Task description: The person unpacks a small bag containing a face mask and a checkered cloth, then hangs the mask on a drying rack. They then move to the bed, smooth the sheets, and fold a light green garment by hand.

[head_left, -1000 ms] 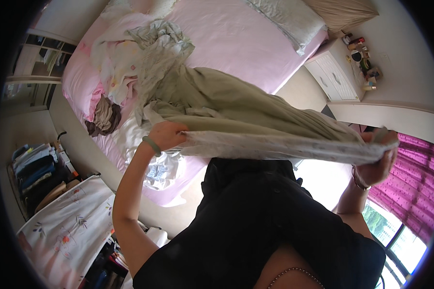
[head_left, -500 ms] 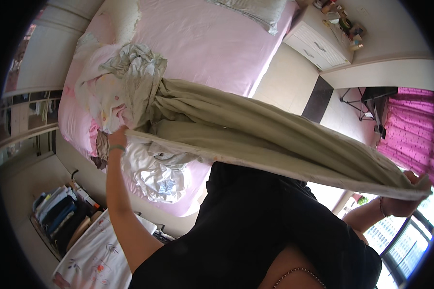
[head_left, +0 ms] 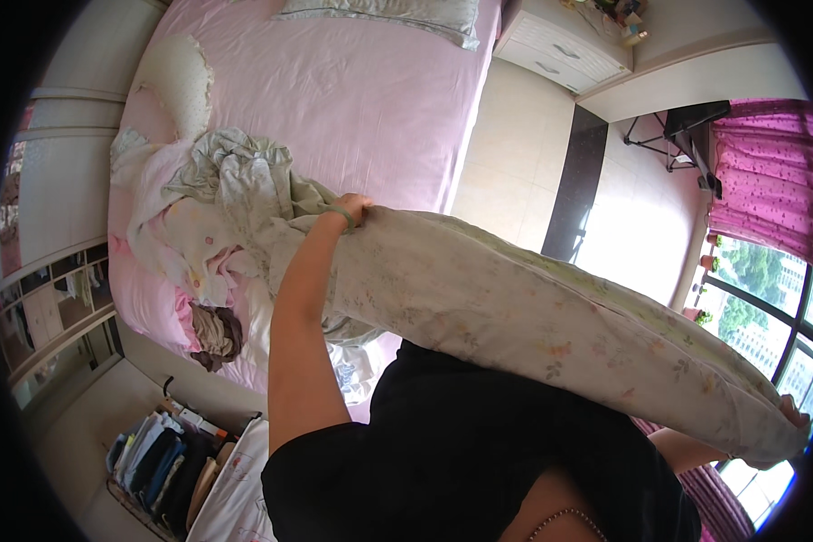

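Observation:
A large bed sheet [head_left: 506, 312], pale beige with faded flowers, stretches across in front of my black shirt. My left hand [head_left: 354, 210], with a green bangle at its wrist, is closed on the sheet's far edge near the bed. Far out at the right, my right hand [head_left: 791, 414] grips the other end; the cloth hides part of it. Between the hands the flowered side shows, with a strip of greenish cloth along the far edge. Beyond my left hand the cloth meets a crumpled grey-green heap [head_left: 244, 172] on the bed.
The bed [head_left: 352, 99] has a pink sheet, a pillow [head_left: 388, 16], a cream frilled cushion [head_left: 181, 86] and rumpled bedding [head_left: 194, 235]. A drawer cabinet [head_left: 560, 54] stands beyond it. At right are a pink curtain [head_left: 768, 163] and window; at lower left, a rack of folded clothes [head_left: 163, 470].
My left hand has moved right and away from me with its edge. My right hand has come lower. The flowered side now shows where mostly the green side did.

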### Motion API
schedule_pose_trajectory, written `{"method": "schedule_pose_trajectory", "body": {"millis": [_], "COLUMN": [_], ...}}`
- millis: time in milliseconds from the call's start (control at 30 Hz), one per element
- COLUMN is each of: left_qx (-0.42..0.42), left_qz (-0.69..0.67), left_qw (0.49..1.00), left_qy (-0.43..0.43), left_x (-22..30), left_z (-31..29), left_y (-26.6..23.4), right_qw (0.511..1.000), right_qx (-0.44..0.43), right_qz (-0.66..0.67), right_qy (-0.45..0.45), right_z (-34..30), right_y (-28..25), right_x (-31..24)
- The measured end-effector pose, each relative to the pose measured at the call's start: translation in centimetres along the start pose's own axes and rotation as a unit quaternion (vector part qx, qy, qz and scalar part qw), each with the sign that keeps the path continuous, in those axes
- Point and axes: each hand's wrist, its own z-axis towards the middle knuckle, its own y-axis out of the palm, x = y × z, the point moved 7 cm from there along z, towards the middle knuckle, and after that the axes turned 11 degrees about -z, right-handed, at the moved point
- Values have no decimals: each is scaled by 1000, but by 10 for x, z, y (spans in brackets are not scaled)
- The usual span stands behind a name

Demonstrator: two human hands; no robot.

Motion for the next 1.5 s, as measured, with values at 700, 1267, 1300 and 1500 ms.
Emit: {"method": "schedule_pose_trajectory", "body": {"millis": [700, 1267, 1300, 1500], "left_qx": [837, 552, 553, 495], "left_qz": [207, -48, -35, -18], "left_qw": [466, 824, 819, 831], "left_qy": [199, 121, 150, 252], "left_x": [80, -23, -11, 17], "left_z": [-687, -363, -363, -349], "left_y": [-238, 144, 134, 120], "right_qw": [537, 503, 591, 405], "right_qx": [-223, -557, -529, -848], "right_qz": [761, 624, 571, 336], "right_qy": [288, 217, 213, -68], "right_z": [-33, -87, -110, -347], "right_y": [505, 552, 542, 465], "right_x": [55, -183, -212, -320]}}
